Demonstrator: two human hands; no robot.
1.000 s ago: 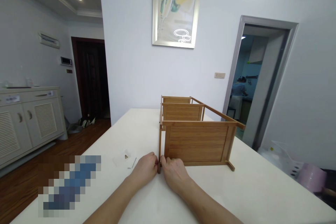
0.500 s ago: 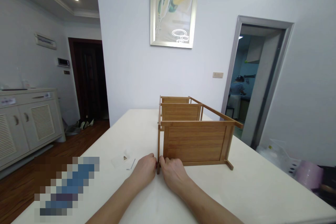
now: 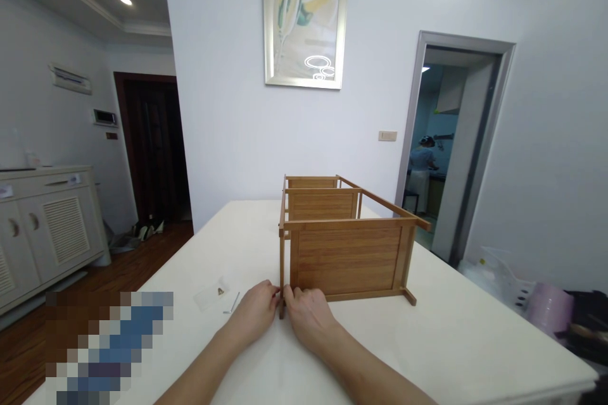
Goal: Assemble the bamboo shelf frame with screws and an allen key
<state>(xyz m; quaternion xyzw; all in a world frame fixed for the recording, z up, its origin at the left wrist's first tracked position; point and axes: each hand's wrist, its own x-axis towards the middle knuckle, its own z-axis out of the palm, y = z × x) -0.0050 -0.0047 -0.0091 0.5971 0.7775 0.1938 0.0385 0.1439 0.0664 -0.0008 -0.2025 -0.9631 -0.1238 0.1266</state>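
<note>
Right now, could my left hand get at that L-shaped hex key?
Likely yes: the L-shaped hex key lies on the tabletop just beside your left hand, nothing visible between them, though its fingers are busy at the wooden rack's leg.

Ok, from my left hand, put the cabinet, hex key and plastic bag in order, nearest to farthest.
1. Hex key: on the table, just left of your left hand.
2. Plastic bag: farther left, past the key.
3. Cabinet: far left, beyond the table.

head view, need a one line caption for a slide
Two bare hands, left and right, at the near corner of a wooden shelf frame lying on a white table.
</note>
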